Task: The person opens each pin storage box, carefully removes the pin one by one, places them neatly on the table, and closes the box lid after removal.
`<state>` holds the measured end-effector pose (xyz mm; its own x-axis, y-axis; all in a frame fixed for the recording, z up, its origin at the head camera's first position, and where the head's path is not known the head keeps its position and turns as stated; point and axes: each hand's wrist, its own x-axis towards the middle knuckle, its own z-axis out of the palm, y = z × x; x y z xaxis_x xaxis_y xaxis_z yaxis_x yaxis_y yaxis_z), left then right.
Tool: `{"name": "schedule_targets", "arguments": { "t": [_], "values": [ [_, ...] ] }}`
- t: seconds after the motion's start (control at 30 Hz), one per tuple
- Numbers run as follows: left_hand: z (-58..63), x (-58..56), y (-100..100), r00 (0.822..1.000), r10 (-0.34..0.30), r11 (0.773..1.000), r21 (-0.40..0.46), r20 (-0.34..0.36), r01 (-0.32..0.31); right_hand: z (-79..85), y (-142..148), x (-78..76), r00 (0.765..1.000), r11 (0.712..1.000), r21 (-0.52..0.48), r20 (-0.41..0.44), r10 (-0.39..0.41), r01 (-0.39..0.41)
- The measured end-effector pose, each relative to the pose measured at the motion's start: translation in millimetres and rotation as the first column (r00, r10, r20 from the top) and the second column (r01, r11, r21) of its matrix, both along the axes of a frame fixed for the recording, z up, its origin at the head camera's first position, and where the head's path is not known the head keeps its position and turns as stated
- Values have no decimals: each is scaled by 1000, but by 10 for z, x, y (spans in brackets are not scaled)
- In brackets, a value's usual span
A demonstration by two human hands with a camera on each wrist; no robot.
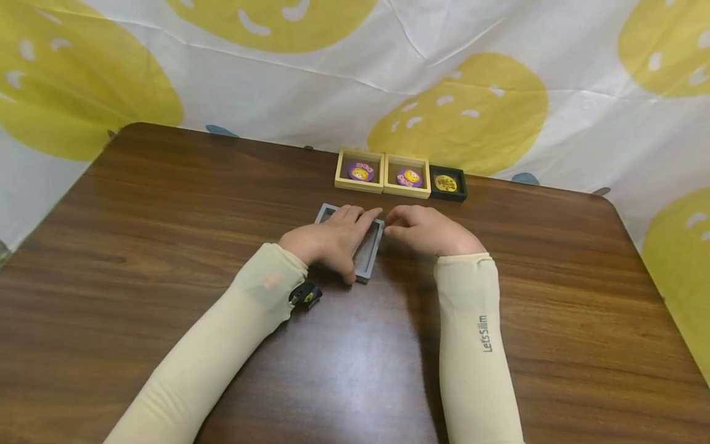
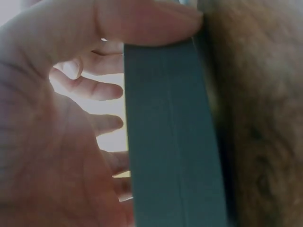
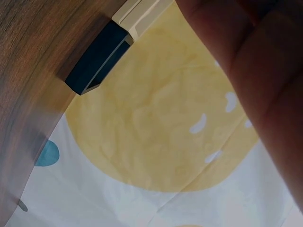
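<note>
A shallow grey rectangular frame box [image 1: 375, 250] lies on the table in the head view, partly covered by my left hand [image 1: 330, 239]. That hand spans the box and grips it, the thumb [image 2: 156, 21] against one end of its side wall [image 2: 173, 137] and the fingers toward the far side. My right hand [image 1: 424, 229] hovers beside the box's far right corner, fingers loosely bent, with nothing visible in it. Whether its fingertips touch the rim cannot be told. The right wrist view shows only a dark part of that hand [image 3: 255, 71].
Along the table's back edge stand two pale wooden frame boxes [image 1: 342, 183] [image 1: 388, 188], each with a round purple badge. A smaller black box [image 1: 456, 196] with a yellow round piece adjoins them. Behind hangs a white cloth [image 1: 310, 92] with yellow shapes.
</note>
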<state>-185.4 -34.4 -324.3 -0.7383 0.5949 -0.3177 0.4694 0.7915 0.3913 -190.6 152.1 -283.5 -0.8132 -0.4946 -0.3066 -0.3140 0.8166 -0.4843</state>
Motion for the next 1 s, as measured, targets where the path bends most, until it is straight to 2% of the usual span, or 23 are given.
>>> {"name": "schedule_targets", "arguments": {
  "t": [0.17, 0.3, 0.47, 0.73, 1.0],
  "values": [
    [23, -18, -12, 1000, 3, 1000, 25, 15, -3, 9, -3, -4, 1000, 1000, 7, -3, 1, -1],
    [74, -37, -46, 999, 5, 995, 95, 39, -9, 7, 3, -11, 1000, 1000, 12, -5, 2, -2],
    [146, -40, -128, 999, 15, 983, 182, 44, -22, 3, 12, -10, 1000, 1000, 19, -9, -2, 2],
    [207, -59, -216, 994, 35, 954, 292, 105, -65, -12, 26, -13, 999, 999, 31, -33, 15, -14],
    [222, -68, -245, 997, -12, 926, 377, 81, -19, -6, 29, 3, 999, 1000, 24, -39, 19, -18]
  ]
}}
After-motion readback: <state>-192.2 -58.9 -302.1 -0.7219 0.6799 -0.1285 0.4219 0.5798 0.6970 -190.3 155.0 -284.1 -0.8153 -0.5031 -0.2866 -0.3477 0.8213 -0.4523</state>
